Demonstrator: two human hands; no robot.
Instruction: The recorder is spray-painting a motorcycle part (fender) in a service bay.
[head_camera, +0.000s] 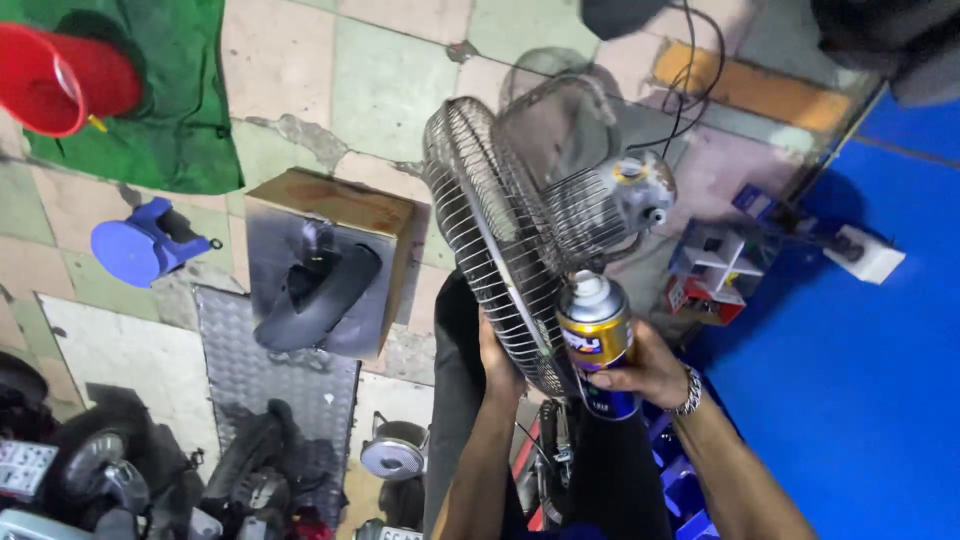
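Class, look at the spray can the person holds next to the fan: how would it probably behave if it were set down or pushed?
The spray can is a smooth, glossy cylinder, so it may feel slippery in the right hand. It is tall and narrow, so upright it could probably tip with a nudge. Lying on its side, it would likely roll.

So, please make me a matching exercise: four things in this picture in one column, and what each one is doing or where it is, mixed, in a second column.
1. left hand
2. right hand
3. red bucket
4. fan motor

a. lies on a green cloth
b. grips the wire fan guard
c. sits behind the guard, bare metal
d. holds a spray can

Pairs: 1-b, 2-d, 3-a, 4-c
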